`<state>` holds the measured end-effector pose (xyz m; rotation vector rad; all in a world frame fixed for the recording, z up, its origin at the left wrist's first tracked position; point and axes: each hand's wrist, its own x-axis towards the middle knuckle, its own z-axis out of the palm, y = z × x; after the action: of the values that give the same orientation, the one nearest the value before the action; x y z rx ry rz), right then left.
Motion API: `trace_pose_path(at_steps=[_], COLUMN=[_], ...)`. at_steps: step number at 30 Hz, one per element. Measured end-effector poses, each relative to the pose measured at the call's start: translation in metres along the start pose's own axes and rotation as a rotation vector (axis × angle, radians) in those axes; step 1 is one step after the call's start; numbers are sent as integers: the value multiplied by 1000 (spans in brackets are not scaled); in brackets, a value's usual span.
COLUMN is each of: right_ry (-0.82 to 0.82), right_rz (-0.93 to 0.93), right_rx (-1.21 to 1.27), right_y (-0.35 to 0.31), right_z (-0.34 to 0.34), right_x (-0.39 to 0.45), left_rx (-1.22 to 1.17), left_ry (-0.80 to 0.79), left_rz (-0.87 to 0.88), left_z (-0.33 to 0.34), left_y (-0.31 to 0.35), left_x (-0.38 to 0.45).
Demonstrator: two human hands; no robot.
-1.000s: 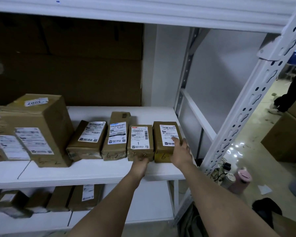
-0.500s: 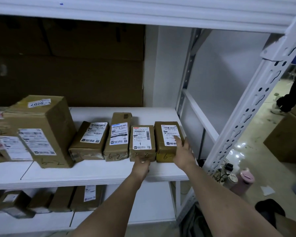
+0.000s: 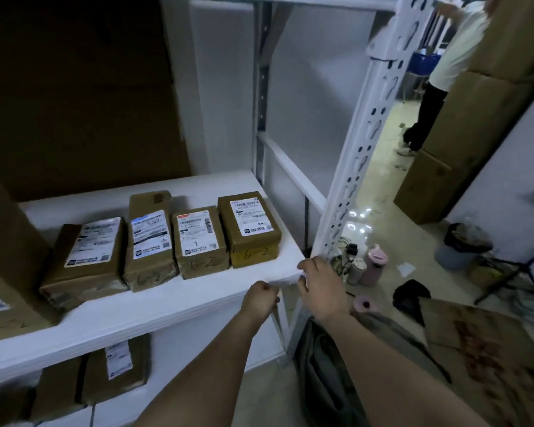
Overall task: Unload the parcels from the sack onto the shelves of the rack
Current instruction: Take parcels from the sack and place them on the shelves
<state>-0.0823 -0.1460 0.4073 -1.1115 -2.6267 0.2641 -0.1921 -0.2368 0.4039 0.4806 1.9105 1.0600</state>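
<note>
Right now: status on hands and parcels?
Left hand curled, empty, at shelf edge. Right hand open, empty. Four small parcels in a row on shelf. Nothing blocking.

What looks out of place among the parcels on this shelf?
Little. The four small parcels sit in a row; the second from left reaches further back than the others. Nothing looks damaged or spilled.

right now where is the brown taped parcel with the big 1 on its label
In the head view the brown taped parcel with the 1 on its label lies on the white middle shelf, second from the right in the row, beside the yellow-fronted end parcel.
</note>
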Motion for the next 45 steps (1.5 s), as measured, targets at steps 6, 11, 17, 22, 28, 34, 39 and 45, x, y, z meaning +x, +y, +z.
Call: trace_pose_path(at_steps=[6,11,17,22,28,34,39,45], right_ry=[-142,-338,-666,-802,-793,-714,-742,-737], right_rz=[182,487,623,674,726,641,341,-182], right_rx=[-57,-44,28,64,42,-206,-414,-681], right_y=[78,143,236,331,418,496,571,659], right_z=[-1,7,29,70,168,309,428,526], right_x=[-49,-82,-114,-135,-162,-171,-166,-156], left_rx=[122,226,329,729,1335,1757,1956,2201], left_ry=[-202,-302,-344,-404,-543,-678,-717,-680], left_rz=[2,-3,-25,73,430,911,1151,1470], left_z=[74,147,241,322,409,496,563,629], left_y=[-1,-6,-11,-27,-88,-200,-298,-364], left_x=[7,24,51,89,147,246,345,439])
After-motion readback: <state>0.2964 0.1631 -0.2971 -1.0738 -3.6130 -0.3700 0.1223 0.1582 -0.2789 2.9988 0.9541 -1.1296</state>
